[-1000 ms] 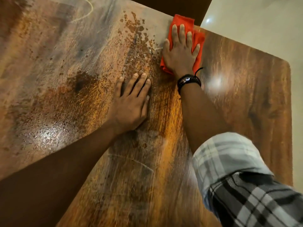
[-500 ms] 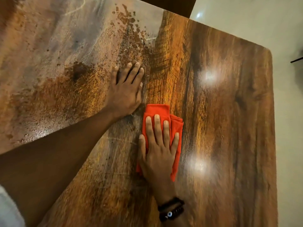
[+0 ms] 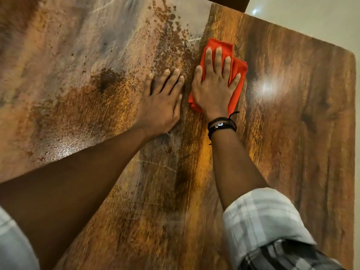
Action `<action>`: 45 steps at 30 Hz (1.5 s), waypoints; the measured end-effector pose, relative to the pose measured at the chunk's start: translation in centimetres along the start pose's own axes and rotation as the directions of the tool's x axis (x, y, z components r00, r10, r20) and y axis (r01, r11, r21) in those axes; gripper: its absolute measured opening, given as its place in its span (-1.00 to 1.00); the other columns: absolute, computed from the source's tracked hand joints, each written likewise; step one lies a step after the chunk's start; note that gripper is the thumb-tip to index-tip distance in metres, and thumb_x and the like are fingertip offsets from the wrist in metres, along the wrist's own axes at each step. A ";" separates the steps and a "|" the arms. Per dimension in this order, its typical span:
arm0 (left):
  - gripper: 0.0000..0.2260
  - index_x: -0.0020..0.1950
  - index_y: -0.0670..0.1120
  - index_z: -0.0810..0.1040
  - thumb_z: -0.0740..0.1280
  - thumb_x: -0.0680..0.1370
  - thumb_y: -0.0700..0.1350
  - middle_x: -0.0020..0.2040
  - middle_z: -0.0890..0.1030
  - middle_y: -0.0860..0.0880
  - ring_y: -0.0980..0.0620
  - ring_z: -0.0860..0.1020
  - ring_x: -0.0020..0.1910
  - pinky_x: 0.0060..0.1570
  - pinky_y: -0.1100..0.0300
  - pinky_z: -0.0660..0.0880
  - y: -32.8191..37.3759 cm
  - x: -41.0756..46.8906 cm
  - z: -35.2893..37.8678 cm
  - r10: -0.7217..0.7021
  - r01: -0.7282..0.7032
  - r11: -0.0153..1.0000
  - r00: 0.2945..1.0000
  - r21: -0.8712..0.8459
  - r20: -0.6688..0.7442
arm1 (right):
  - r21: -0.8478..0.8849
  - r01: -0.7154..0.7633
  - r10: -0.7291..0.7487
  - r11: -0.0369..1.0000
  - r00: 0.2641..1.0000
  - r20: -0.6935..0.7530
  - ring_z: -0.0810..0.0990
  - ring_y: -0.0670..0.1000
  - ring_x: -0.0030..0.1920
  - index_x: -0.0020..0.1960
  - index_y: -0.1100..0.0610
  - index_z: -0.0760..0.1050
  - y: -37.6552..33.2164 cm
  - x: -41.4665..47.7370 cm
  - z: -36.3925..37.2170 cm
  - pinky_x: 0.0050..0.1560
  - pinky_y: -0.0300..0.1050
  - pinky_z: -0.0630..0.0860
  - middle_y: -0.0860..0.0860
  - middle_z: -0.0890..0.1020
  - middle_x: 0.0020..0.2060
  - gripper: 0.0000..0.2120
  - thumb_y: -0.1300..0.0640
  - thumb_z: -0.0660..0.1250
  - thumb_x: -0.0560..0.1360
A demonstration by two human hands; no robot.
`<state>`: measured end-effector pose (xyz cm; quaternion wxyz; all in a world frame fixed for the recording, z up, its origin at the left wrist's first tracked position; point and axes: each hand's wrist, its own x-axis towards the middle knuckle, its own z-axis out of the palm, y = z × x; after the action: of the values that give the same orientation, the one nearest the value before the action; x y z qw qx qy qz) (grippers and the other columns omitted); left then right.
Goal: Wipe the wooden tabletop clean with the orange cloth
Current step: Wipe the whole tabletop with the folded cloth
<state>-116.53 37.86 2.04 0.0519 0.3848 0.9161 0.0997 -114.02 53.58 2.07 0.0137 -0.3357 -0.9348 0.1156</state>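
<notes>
The wooden tabletop (image 3: pixel 292 133) fills the view. Its left half carries a dusty grey film with brown speckles (image 3: pixel 78 84); the right half looks darker and glossy. A folded orange cloth (image 3: pixel 236 69) lies flat on the wood at the border between the two. My right hand (image 3: pixel 214 84) presses down on the cloth with fingers spread, covering most of it. Just to its left, my left hand (image 3: pixel 161 102) rests flat on the bare table, fingers together, holding nothing.
The table's far edge (image 3: pixel 282 30) and right edge (image 3: pixel 355 133) border a pale glossy floor (image 3: pixel 321 14). A dark chair back (image 3: pixel 224 1) shows beyond the far edge. A black bracelet sits on my right wrist.
My right hand pulled the cloth from the far edge toward me, then pushed it away again, up beside my left hand. The left hand stayed planted.
</notes>
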 end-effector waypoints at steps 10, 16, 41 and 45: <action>-0.56 0.45 -0.09 0.41 0.06 0.62 -0.01 0.48 0.41 -0.05 -0.07 0.28 0.51 0.42 -0.26 0.11 0.1 -1.2 -1.4 0.033 -0.037 0.997 0.998 -0.071 -0.050 | 0.026 0.066 -0.065 0.997 0.996 -0.057 -0.05 0.01 0.64 0.65 -0.08 0.02 0.7 -19.1 0.5 0.58 0.28 -0.12 -0.07 0.03 0.64 -0.45 -0.16 -0.01 0.69; -0.59 0.42 -0.10 0.40 0.12 0.61 -0.01 0.39 0.45 -0.11 -0.11 0.35 0.37 0.28 -0.17 0.23 -0.6 -7.8 -1.3 0.058 -0.064 0.997 0.990 -0.051 -0.125 | -0.013 0.075 -0.075 0.997 0.997 0.009 -0.01 0.04 0.64 0.63 -0.07 0.09 1.5 -32.6 0.9 0.55 0.35 0.00 -0.06 0.07 0.64 -0.45 -0.15 0.01 0.67; -0.50 0.61 -0.02 0.14 -0.04 0.67 0.06 0.62 0.10 0.00 -0.01 0.03 0.60 0.50 -0.26 -0.05 -1.6 -13.0 -0.5 0.082 -0.081 0.996 0.996 -0.022 0.020 | 0.015 0.027 -0.026 1.000 0.998 -0.054 -0.06 0.02 0.64 0.65 -0.08 0.01 -1.2 -19.7 1.2 0.57 0.31 -0.12 -0.06 0.02 0.64 -0.46 -0.17 -0.09 0.70; -0.49 0.61 -0.03 0.14 -0.05 0.66 0.07 0.62 0.10 0.00 -0.01 0.04 0.60 0.50 -0.26 -0.05 -1.7 -13.0 -0.7 0.081 -0.081 0.997 0.996 -0.014 0.040 | 0.033 0.029 -0.028 0.999 0.999 -0.033 -0.07 0.02 0.64 0.64 -0.07 0.05 -0.4 -29.9 1.0 0.57 0.33 -0.09 -0.05 0.03 0.64 -0.46 -0.15 -0.03 0.70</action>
<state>-108.76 27.31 2.59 0.0685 0.4233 0.8979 0.0995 -91.23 34.22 2.77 0.0359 -0.3240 -0.9370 0.1254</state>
